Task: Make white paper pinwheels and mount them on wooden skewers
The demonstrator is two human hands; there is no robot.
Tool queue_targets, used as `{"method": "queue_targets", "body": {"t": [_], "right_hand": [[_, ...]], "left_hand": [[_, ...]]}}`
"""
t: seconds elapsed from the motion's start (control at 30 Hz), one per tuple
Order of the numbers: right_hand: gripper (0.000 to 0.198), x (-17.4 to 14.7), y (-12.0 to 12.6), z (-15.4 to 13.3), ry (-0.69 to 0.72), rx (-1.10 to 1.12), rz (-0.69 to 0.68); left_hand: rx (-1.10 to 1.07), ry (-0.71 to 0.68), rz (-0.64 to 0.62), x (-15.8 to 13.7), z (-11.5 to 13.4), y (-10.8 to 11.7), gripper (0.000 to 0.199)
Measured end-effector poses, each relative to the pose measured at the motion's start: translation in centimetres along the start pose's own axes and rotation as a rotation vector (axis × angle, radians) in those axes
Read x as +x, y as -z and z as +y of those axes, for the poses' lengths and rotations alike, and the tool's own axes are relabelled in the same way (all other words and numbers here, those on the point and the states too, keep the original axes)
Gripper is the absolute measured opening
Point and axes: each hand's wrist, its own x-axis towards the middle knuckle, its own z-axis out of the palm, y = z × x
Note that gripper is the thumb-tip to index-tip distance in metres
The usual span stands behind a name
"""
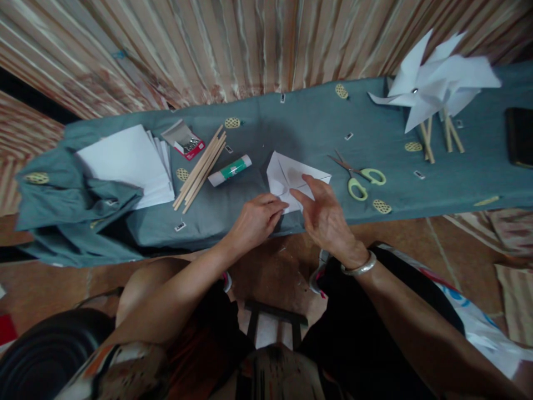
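A creased sheet of white paper (285, 173) lies on the cloth in front of me, with cut lines running toward its middle. Its near left edge is pinched between the thumb and fingers of my left hand (261, 215). My right hand (325, 216) rests over the paper's right side, thumb and forefinger spread apart and touching it. Just right of the paper are scissors (358, 176) with light green handles, their blades parted. A green and white glue stick (230, 170) lies to the left.
Wooden sticks (200, 166), an open red box of metal pins (185, 141) and stacked white paper (127, 161) occupy the left side. Finished paper pinwheels (433, 78) on sticks lie at the right, near a dark object (520, 136). A striped curtain (258, 50) hangs behind the table.
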Motion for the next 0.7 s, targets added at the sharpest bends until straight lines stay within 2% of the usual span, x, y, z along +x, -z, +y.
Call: {"method": "queue_targets", "body": {"t": [0.23, 0.37, 0.53, 0.7], "right_hand": [[0.043, 0.2, 0.0, -0.5, -0.044, 0.025, -0.029], [0.044, 0.0, -0.4, -0.7, -0.033, 0.096, -0.041], [0.049, 0.0, -0.9, -0.9, -0.02, 0.078, -0.026], [0.042, 0.9, -0.7, -0.8, -0.007, 0.098, -0.026]], "left_hand": [[-0.012, 0.011, -0.03, 0.1, 0.1, 0.2, 0.022], [-0.002, 0.014, -0.034, -0.1, 0.2, 0.2, 0.021], [0.011, -0.009, -0.036, -0.2, 0.7, 0.5, 0.017], [0.033, -0.02, -0.063, -0.3, 1.0, 0.8, 0.016]]}}
